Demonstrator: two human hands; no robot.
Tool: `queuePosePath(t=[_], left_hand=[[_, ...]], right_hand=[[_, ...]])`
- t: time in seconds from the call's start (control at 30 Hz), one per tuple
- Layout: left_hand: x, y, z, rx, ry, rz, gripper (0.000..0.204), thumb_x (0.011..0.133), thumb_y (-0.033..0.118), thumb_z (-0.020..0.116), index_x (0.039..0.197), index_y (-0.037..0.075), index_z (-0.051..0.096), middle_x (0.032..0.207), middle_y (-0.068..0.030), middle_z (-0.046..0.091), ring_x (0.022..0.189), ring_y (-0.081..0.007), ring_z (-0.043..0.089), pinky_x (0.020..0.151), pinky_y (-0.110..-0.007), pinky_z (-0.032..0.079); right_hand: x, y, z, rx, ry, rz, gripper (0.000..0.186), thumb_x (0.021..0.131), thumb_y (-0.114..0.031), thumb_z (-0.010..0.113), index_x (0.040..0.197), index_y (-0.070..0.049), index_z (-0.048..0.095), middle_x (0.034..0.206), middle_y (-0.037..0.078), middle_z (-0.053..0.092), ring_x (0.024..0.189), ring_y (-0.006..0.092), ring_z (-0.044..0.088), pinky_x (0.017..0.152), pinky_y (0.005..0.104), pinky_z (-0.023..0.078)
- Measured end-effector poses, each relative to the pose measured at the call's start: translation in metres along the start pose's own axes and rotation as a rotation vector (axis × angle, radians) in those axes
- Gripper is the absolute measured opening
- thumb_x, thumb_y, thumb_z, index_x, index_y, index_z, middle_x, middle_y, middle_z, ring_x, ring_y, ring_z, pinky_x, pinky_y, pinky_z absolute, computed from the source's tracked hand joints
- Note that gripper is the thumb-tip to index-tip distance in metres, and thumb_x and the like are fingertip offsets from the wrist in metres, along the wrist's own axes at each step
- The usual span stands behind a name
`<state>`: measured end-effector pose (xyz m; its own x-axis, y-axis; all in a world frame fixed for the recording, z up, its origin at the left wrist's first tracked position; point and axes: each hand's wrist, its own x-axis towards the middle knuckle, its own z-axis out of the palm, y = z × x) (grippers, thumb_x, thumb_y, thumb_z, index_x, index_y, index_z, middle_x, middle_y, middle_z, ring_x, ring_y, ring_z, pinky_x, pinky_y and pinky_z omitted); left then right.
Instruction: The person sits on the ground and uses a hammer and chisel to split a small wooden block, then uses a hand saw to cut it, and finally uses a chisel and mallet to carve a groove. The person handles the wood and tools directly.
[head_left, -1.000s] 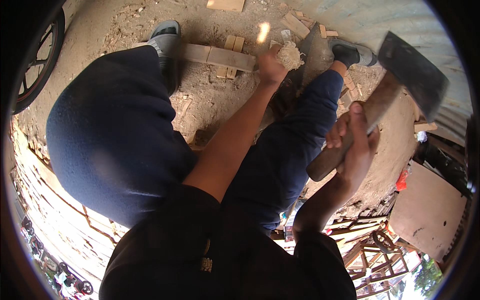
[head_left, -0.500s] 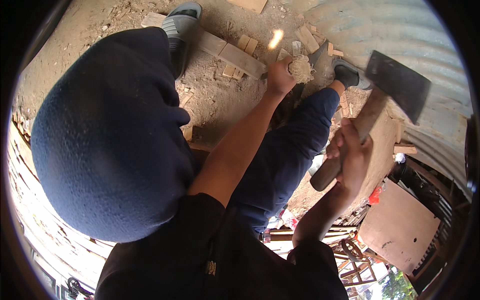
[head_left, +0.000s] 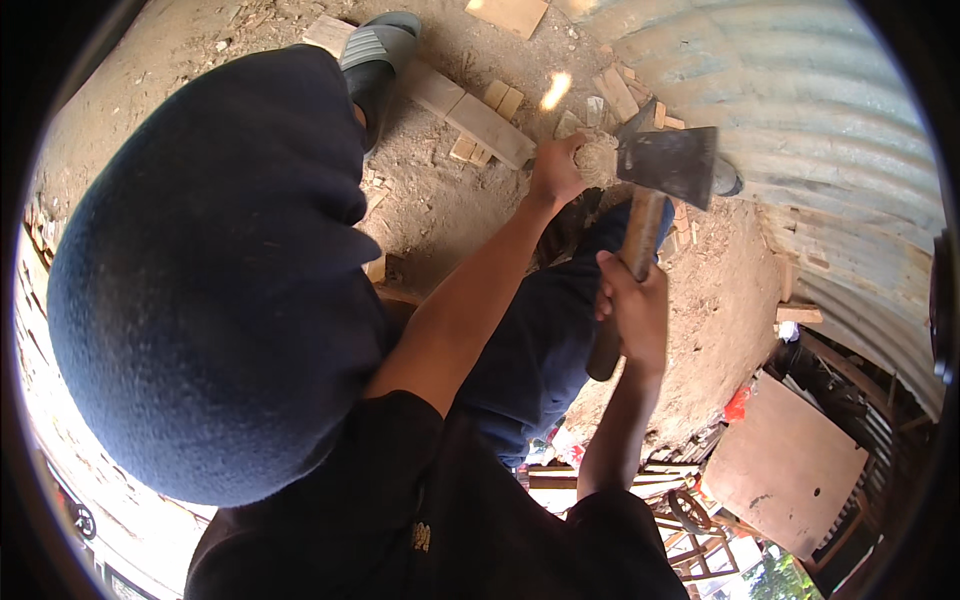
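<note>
Down came the axe (head_left: pixel 668 163) since a sec ago; its head now sits right at the wood chunk (head_left: pixel 597 158), w/ the long plank (head_left: pixel 470 110) just left of it. Right hand (head_left: pixel 634 310) is clamped round the handle's low end. Left hand (head_left: pixel 553 170) pinches the chunk. Axe looks heavy & stiff; best held low on the handle.

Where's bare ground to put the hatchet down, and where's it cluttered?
Free: the dirt patch right of the right hand, bordered by the corrugated metal sheet. Crowded: around the left hand on the wood block, where the hatchet sits amid wood scraps.
</note>
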<state>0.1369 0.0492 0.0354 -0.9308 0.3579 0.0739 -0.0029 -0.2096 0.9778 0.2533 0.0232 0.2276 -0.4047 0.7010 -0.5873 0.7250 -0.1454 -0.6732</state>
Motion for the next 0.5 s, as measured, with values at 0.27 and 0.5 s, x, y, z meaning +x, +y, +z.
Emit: queuePosePath(t=[0.27, 0.5], left_hand=[[-0.009, -0.017, 0.002, -0.141, -0.066, 0.012, 0.027, 0.068, 0.011, 0.076, 0.092, 0.002, 0.069, 0.083, -0.0164, 0.07, 0.078, -0.0259, 0.07, 0.068, -0.032, 0.052], [0.0, -0.021, -0.005, -0.275, 0.01, 0.015, 0.028, 0.073, 0.01, 0.073, 0.098, 0.001, 0.069, 0.089, -0.0129, 0.071, 0.083, -0.0162, 0.068, 0.073, -0.031, 0.051]], right_hand=[[-0.063, -0.105, -0.037, 0.385, 0.303, -0.623, 0.024, 0.09, -0.019, 0.06, 0.078, -0.001, 0.051, 0.057, 0.004, 0.042, 0.043, 0.0131, 0.04, 0.04, 0.027, 0.034], [0.019, 0.03, 0.015, 0.062, -0.024, -0.216, 0.012, 0.089, -0.011, 0.058, 0.08, -0.003, 0.054, 0.055, 0.001, 0.046, 0.045, 0.011, 0.047, 0.043, 0.0267, 0.039]])
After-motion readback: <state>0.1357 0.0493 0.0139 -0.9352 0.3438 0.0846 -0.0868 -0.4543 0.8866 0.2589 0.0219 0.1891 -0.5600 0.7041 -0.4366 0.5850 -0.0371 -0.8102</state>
